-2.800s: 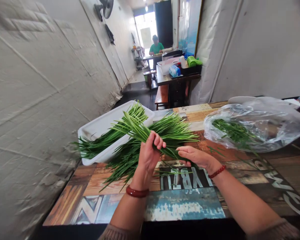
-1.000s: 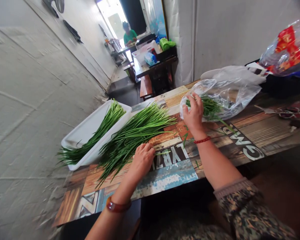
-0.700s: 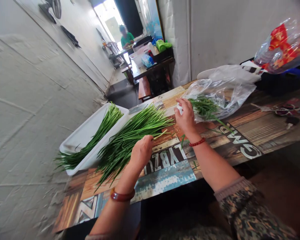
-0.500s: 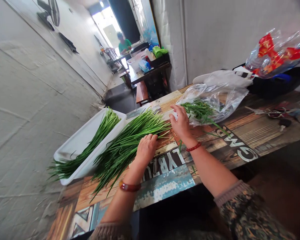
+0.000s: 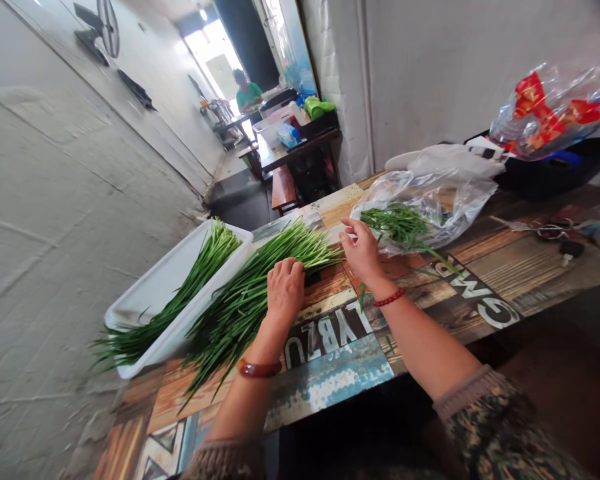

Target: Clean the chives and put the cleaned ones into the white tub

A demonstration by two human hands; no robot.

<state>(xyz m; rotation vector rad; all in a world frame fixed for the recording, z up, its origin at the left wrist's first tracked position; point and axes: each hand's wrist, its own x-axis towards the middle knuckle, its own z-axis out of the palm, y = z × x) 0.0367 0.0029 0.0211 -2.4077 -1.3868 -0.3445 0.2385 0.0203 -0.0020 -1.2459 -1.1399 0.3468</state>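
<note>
A loose pile of garlic chives (image 5: 250,287) lies on the wood-patterned table, pale stem ends toward the right. My left hand (image 5: 286,287) is closed over the near side of this pile, its fingertips curled down among the stalks and partly hidden. Just past the stem ends, my right hand (image 5: 361,248) hovers with thumb and fingers apart, holding nothing I can see. Left of the pile, a white plastic tray (image 5: 125,320) holds another bunch of chives (image 5: 195,283), leaf tips hanging over its near end. Beside my right hand, green scraps (image 5: 397,223) rest on a clear plastic bag (image 5: 460,210).
Scissors (image 5: 520,225) and keys (image 5: 571,250) lie on the table's right side. Behind them stands a black container (image 5: 545,177) under a red-and-clear plastic package (image 5: 545,110). A grey wall borders the left. Farther off, a person in green (image 5: 249,95) sits near another table.
My left hand has shifted slightly left and up along the pile, its fingers bending further over the stalks. My right hand has barely moved.
</note>
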